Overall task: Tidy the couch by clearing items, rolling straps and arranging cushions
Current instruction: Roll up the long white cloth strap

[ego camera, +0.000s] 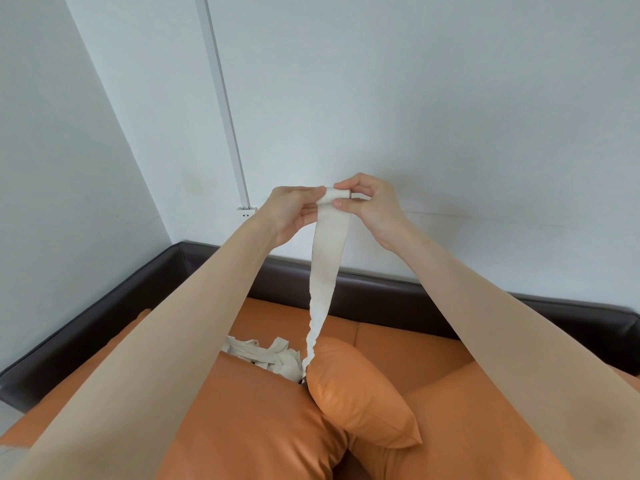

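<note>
Raised at chest height before a pale wall: long cream woven fabric strap (329, 258), top end wound into a small tight roll. Left hand (294, 213) and right hand (370, 206) pinching that roll from either side, fingers (341, 203) curled, likely to keep the winding even. Soft tail hanging down, crinkled, into a loose heap of cream straps (266, 355) beside a plump orange leather cushion (360, 400) on the orange, dark-edged couch (408, 344).

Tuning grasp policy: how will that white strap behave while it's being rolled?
Probably floppy: the strap hangs limp from both hands, left hand and right hand, crinkling near the cushion. Likely light. The small roll may unwind if the grip loosens.
</note>
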